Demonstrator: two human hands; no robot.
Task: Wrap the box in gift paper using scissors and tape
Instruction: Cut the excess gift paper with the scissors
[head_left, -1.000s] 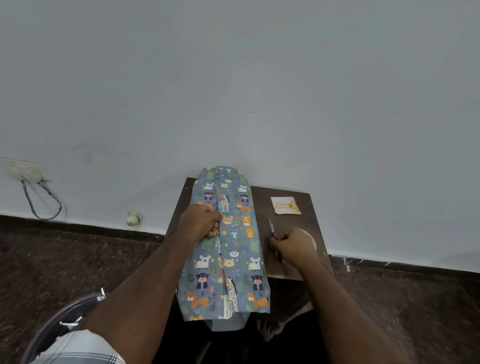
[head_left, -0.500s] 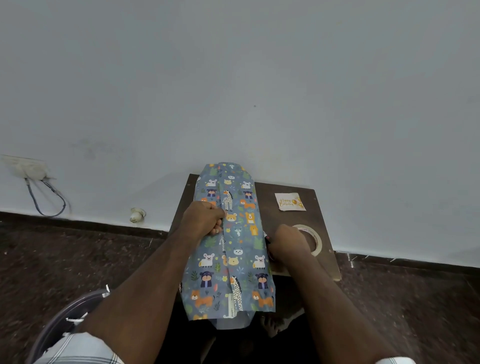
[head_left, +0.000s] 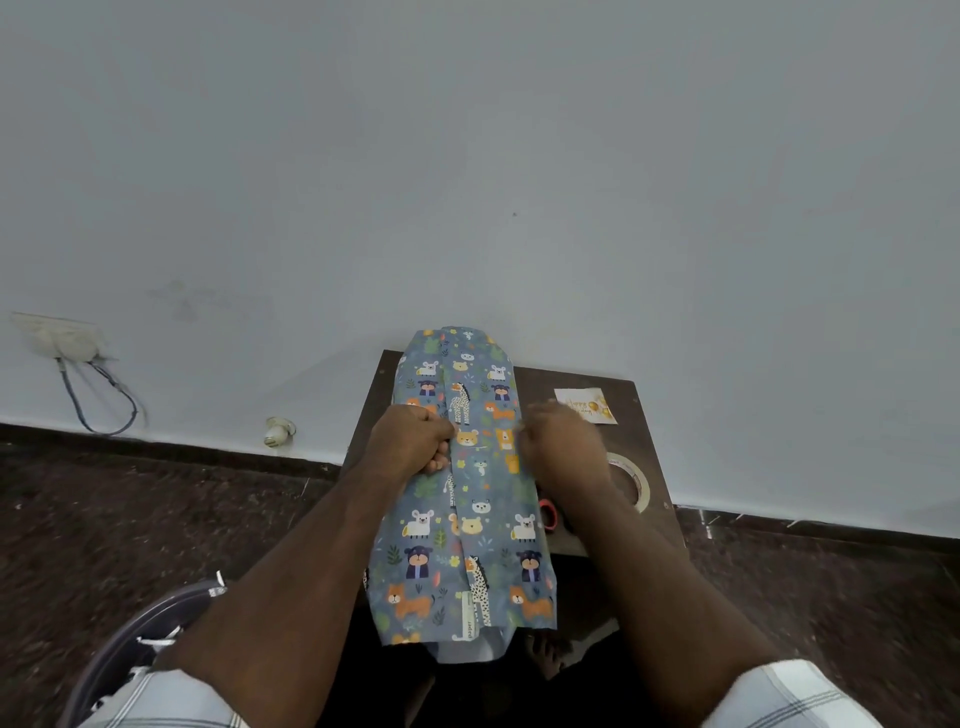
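Wrapped box (head_left: 470, 499) lying lengthwise on small dark table (head_left: 644, 410), near end overhanging. Left hand (head_left: 413, 441) curled, pinching paper seam. Right hand (head_left: 563, 447) blurred at right edge of wrap, grip unclear. Tape roll (head_left: 641, 480), scissors (head_left: 549, 514), card (head_left: 586, 406) to right.

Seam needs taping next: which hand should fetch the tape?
Right. The right hand is free beside the tape; the left hand pins the paper seam and likely shouldn't let go.
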